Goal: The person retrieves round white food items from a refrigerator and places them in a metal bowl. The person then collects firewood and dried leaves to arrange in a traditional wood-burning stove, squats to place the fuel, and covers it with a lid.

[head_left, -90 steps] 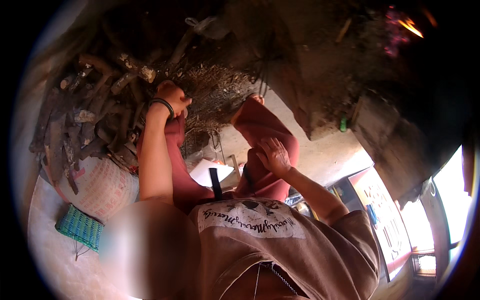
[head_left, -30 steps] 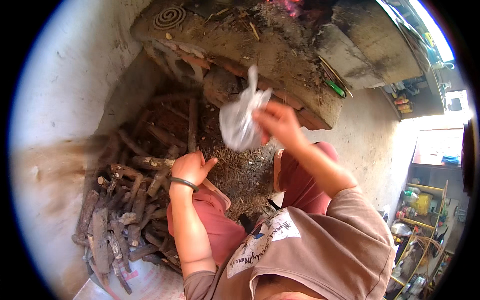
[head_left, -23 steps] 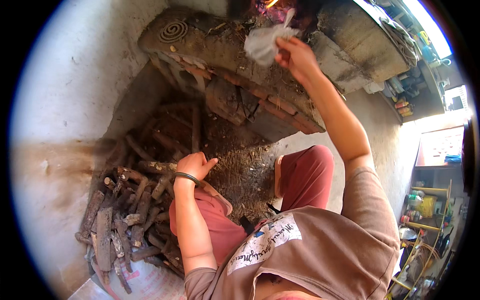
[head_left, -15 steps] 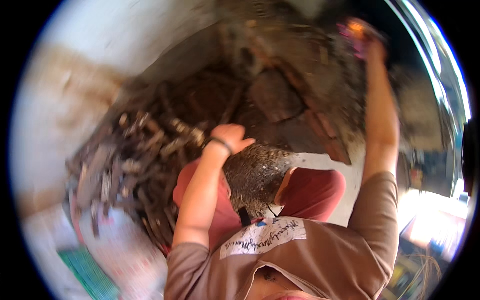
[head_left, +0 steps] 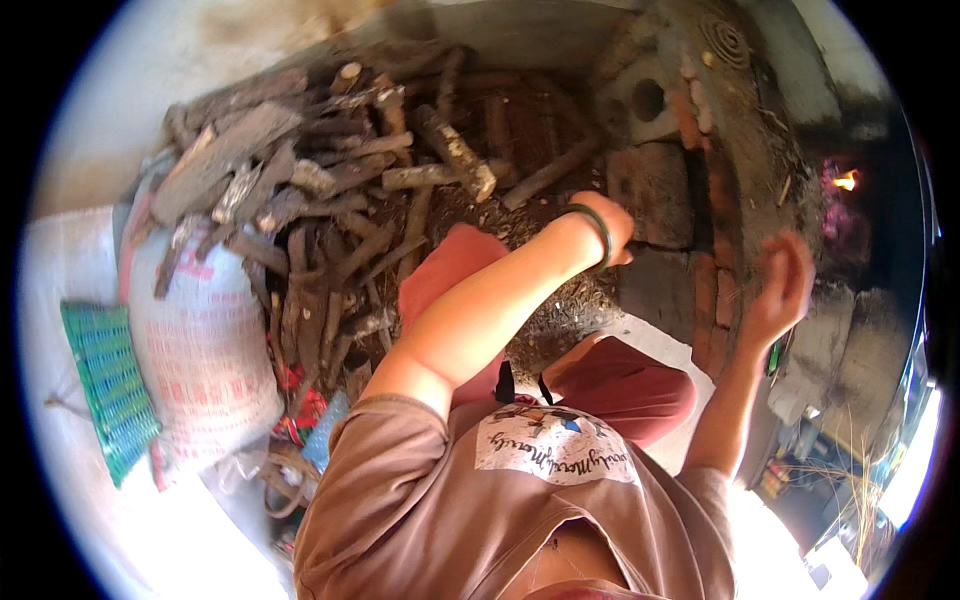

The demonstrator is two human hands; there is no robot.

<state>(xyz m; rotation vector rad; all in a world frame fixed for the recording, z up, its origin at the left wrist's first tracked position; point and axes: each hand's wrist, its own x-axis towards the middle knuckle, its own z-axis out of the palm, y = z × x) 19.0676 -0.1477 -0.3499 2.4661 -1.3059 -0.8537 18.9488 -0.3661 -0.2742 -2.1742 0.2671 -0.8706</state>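
Observation:
My left hand [head_left: 616, 225], with a dark bangle [head_left: 598, 235] at the wrist, hovers over the ground beside a large dark block [head_left: 652, 195]. Its fingers are loosely curled in, and nothing shows in them. To the right, my right hand [head_left: 785, 278] is raised near the stove's dark mouth, somewhat blurred, fingers stretched and apart, holding nothing. A small flame [head_left: 846, 181] burns inside that mouth, with a pinkish glow around it. Between my hands runs a row of reddish bricks [head_left: 720, 215] along the stove ledge.
A heap of split firewood [head_left: 330, 170] fills the left and far side. A printed white sack [head_left: 205, 340] and a green woven basket [head_left: 105, 385] stand at the left. A hollow block [head_left: 640, 100] and a coil [head_left: 725, 40] lie at the far right. Dry stalks [head_left: 850, 480] stick up near right.
My right hand has come back from the flame toward me, and the bright thing at its fingers is gone from it. My left hand has moved right. The view has swung left.

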